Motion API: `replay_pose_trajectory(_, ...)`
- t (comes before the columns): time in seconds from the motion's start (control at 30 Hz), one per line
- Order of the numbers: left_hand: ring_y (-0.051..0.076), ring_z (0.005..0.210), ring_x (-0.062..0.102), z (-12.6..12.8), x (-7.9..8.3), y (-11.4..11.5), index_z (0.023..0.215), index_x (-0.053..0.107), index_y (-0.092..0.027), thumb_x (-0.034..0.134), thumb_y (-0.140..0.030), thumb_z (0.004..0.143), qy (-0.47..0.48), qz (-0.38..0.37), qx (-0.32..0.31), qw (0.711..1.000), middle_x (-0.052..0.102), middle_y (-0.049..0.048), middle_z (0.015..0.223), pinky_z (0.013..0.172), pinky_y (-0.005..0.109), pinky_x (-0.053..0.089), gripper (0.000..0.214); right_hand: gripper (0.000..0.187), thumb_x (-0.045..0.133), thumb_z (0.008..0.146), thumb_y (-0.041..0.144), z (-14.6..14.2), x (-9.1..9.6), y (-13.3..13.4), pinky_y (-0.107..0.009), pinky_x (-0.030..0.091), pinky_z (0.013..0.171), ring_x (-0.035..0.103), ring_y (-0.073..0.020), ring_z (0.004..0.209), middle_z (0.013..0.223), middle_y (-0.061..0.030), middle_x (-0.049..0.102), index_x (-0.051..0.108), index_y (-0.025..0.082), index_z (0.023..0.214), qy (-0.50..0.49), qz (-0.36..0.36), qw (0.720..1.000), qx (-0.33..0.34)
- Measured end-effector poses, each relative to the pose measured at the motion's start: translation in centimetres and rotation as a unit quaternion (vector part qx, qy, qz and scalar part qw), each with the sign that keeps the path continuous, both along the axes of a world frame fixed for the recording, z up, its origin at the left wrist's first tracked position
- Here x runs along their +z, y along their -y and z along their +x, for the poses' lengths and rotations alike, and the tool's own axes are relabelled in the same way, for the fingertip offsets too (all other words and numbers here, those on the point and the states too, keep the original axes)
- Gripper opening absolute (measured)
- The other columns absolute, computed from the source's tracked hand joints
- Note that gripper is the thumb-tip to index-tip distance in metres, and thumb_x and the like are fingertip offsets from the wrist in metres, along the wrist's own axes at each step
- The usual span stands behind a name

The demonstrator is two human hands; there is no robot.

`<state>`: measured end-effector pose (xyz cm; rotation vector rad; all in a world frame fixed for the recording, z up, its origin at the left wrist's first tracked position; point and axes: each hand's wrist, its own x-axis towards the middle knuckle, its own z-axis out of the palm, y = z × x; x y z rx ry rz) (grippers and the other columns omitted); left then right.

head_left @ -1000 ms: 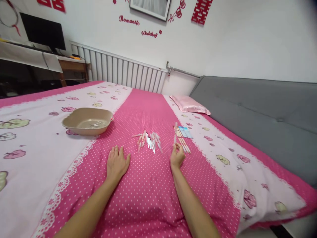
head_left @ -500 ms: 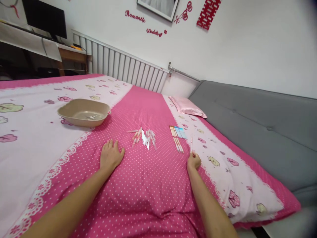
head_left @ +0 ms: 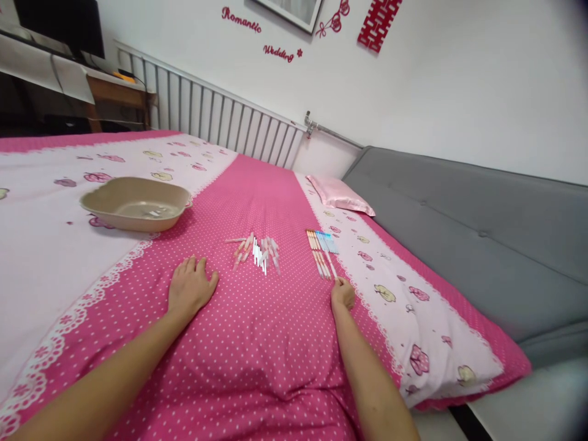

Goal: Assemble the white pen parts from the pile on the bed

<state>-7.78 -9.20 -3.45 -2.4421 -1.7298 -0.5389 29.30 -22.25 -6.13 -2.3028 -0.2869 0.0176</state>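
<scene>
My right hand [head_left: 343, 294] pinches the near end of a pale pink-and-white pen [head_left: 331, 266]. That pen lies beside a short row of similar orange-and-white pens [head_left: 320, 263] on the pink dotted bedspread [head_left: 275, 324]. Just beyond them, orange pens [head_left: 313, 239] and light blue pens [head_left: 327, 242] lie side by side in a neat row. My left hand [head_left: 190, 285] rests flat on the bedspread, fingers apart, holding nothing. Between the two hands, farther out, is a loose pile of pens [head_left: 256, 251] in white, pink and orange.
A beige plastic basin [head_left: 133, 220] stands on the bed at left, with a few small pale items inside. A pink pillow [head_left: 340, 195] lies by the grey headboard [head_left: 459, 226]. Metal rails [head_left: 211, 104] run along the far side, near a desk with a monitor [head_left: 59, 27].
My right hand has brought its pen leftward and down, from upright beside the rows to lying against the near row. My left hand stays flat on the bed. The view has shifted slightly.
</scene>
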Motion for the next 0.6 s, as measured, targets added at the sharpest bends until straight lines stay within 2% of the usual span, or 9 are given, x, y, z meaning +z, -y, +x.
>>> replay_pose_trajectory(0.6, 0.031, 0.122, 0.043, -0.03, -0.36, -0.22, 0.125, 0.05, -0.003, 0.031, -0.043, 0.084, -0.012, 0.019, 0.01, 1.0, 0.051, 0.0222, 0.127, 0.103, 0.038, 0.029, 0.06, 0.027, 0.049, 0.09, 0.037, -0.17, -0.16, -0.29, -0.038, 0.049, 0.082, 0.059, -0.017, 0.093, 0.109, -0.0067, 0.06, 0.058, 0.018, 0.108, 0.039, -0.052, 0.998, 0.019)
